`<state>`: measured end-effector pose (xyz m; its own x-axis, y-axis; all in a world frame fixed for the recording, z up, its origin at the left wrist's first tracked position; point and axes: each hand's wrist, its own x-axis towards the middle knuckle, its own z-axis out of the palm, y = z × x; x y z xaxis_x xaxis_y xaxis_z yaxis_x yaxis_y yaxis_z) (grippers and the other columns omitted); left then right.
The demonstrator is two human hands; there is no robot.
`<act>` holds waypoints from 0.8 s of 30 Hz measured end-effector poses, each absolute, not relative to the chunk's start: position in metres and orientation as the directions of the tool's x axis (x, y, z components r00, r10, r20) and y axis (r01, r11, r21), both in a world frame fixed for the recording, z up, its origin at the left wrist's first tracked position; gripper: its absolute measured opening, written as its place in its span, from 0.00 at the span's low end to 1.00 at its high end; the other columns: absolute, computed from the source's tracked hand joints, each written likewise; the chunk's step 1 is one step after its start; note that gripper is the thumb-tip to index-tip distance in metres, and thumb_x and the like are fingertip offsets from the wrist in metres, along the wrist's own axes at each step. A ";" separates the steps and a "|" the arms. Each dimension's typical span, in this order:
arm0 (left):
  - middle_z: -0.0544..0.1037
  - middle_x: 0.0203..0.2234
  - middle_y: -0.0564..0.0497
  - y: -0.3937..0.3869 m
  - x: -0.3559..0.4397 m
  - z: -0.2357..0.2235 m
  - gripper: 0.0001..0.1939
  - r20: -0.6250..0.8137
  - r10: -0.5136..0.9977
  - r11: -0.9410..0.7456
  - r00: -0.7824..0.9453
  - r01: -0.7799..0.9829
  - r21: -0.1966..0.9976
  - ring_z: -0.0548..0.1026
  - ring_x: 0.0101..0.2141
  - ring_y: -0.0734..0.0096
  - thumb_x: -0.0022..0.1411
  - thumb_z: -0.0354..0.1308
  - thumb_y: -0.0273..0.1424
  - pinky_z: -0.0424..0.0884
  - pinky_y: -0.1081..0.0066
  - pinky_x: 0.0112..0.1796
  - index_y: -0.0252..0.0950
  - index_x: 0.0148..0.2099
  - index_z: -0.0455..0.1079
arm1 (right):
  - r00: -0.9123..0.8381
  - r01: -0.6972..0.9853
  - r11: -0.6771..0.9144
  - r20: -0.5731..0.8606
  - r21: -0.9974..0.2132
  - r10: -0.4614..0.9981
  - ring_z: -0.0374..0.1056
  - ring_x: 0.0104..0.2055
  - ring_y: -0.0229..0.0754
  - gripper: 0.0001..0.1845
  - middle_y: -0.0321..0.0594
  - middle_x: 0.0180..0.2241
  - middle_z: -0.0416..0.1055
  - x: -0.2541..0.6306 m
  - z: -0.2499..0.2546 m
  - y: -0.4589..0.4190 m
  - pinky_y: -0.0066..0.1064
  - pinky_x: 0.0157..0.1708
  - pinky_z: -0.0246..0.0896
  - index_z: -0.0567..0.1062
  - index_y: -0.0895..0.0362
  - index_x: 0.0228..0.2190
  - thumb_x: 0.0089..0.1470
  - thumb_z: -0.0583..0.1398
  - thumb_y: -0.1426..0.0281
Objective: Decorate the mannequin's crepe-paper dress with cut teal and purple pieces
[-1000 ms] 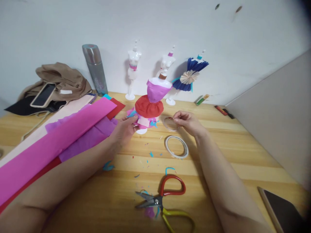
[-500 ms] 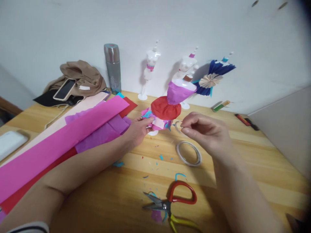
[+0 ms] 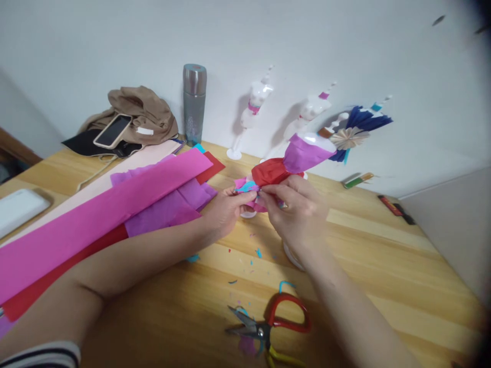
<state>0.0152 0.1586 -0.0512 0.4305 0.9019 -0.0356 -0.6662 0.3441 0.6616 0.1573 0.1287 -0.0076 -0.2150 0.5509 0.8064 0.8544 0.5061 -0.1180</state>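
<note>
A small mannequin dressed in crepe paper leans to the right, with a purple top [image 3: 307, 153], a puffed red skirt [image 3: 270, 171] and a pink and blue lower layer [image 3: 245, 187]. My left hand [image 3: 226, 209] is closed on the edge of that lower layer, thumb on top. Pinched against the same layer, under the red skirt, are the fingers of my right hand [image 3: 297, 209]; the piece of tape in them is mostly hidden. A tape roll [image 3: 293, 259] lies partly covered by my right wrist. Red and yellow handled scissors [image 3: 263, 329] rest open in front.
Crepe paper sheets [image 3: 95, 212] are stacked at left, beside a white box-like object [image 3: 23, 212]. Behind are a brown cloth bag [image 3: 143, 115], phone [image 3: 112, 131], flask [image 3: 195, 105], two white mannequins [image 3: 251, 117] and a blue-dressed one [image 3: 355, 135]. Paper scraps [image 3: 259, 253] dot the table.
My right hand has moved left with the tape, from beside the mannequin to its lower paper layer. The mannequin has tipped further right. The view has shifted slightly.
</note>
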 end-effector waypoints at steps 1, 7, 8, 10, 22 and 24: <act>0.80 0.27 0.53 0.158 0.015 -0.051 0.10 -0.030 0.903 0.340 0.429 -0.668 0.662 0.76 0.30 0.72 0.48 0.75 0.30 0.70 0.69 0.36 0.35 0.32 0.78 | -0.211 0.859 0.499 0.808 -0.116 0.550 0.66 0.26 0.40 0.13 0.39 0.24 0.72 0.157 -0.008 0.129 0.32 0.25 0.59 0.83 0.55 0.27 0.64 0.63 0.70; 0.81 0.27 0.54 0.158 0.016 -0.049 0.07 0.001 0.920 0.291 0.392 -0.684 0.669 0.77 0.31 0.72 0.48 0.73 0.28 0.71 0.68 0.40 0.37 0.31 0.79 | -0.191 0.864 0.485 0.801 -0.138 0.567 0.67 0.25 0.40 0.14 0.41 0.24 0.74 0.156 -0.007 0.128 0.32 0.24 0.58 0.84 0.57 0.27 0.64 0.63 0.69; 0.81 0.27 0.54 0.158 0.016 -0.050 0.07 0.001 0.922 0.288 0.388 -0.687 0.667 0.77 0.31 0.72 0.48 0.73 0.28 0.71 0.68 0.40 0.37 0.31 0.79 | -0.192 0.866 0.481 0.798 -0.136 0.571 0.67 0.25 0.40 0.14 0.41 0.24 0.75 0.155 -0.006 0.128 0.32 0.24 0.59 0.84 0.57 0.28 0.64 0.63 0.69; 0.81 0.28 0.54 0.158 0.017 -0.052 0.07 0.004 0.923 0.285 0.385 -0.691 0.665 0.77 0.31 0.72 0.48 0.73 0.29 0.71 0.68 0.41 0.37 0.31 0.79 | -0.185 0.872 0.467 0.785 -0.146 0.591 0.68 0.25 0.40 0.13 0.40 0.25 0.75 0.156 -0.005 0.127 0.31 0.24 0.59 0.85 0.57 0.28 0.63 0.63 0.70; 0.81 0.29 0.55 0.157 0.016 -0.050 0.08 -0.021 0.933 0.276 0.360 -0.679 0.681 0.76 0.33 0.73 0.47 0.73 0.29 0.70 0.68 0.42 0.36 0.31 0.78 | -0.127 0.840 0.483 0.777 -0.246 0.617 0.67 0.25 0.40 0.13 0.39 0.25 0.73 0.153 -0.006 0.126 0.33 0.24 0.56 0.83 0.55 0.27 0.63 0.63 0.69; 0.80 0.29 0.54 0.156 0.016 -0.050 0.08 -0.020 0.929 0.281 0.369 -0.671 0.686 0.76 0.33 0.72 0.48 0.72 0.29 0.70 0.68 0.41 0.36 0.31 0.78 | -0.126 0.835 0.488 0.776 -0.253 0.618 0.67 0.25 0.41 0.11 0.38 0.25 0.72 0.153 -0.006 0.126 0.32 0.24 0.57 0.83 0.54 0.28 0.62 0.64 0.69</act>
